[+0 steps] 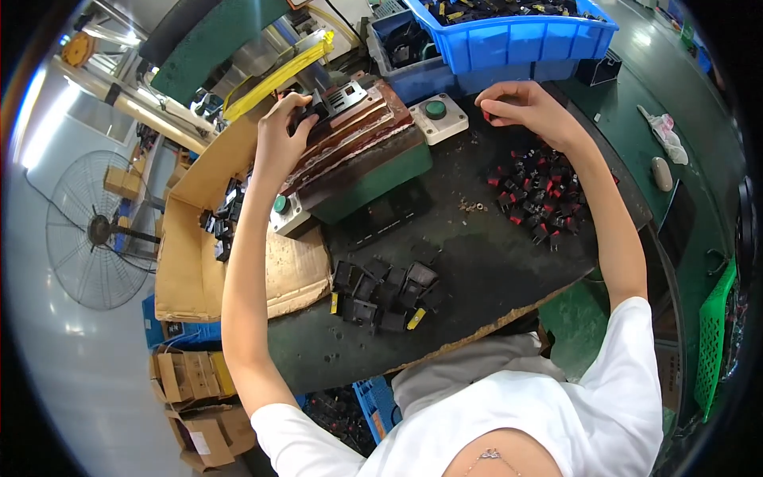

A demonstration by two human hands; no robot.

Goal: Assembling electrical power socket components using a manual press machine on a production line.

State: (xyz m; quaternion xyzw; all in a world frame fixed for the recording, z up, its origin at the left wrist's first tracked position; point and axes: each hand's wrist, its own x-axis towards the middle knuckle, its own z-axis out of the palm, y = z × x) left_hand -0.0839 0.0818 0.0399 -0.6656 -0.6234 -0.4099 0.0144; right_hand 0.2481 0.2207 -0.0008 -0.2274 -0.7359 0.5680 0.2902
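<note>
White shirt (517, 397), arms (245, 302) outstretched; hands (278, 137) (531, 114) curled, apart

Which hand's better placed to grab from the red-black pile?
Right, probably: right hand is nearer the pile, though pinching a red piece; left hand is at the machine, holding a black part.

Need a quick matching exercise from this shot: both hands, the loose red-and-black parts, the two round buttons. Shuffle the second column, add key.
Column one
1. Left hand
2. Right hand
3. Loose red-and-black parts
4. Two round buttons

Column two
A. Green
B. Heaped on the right side of the black tabletop
C. Pinching a small red piece
D. At a black part by the brown-topped fixture

Pairs: 1-D, 2-C, 3-B, 4-A
</note>
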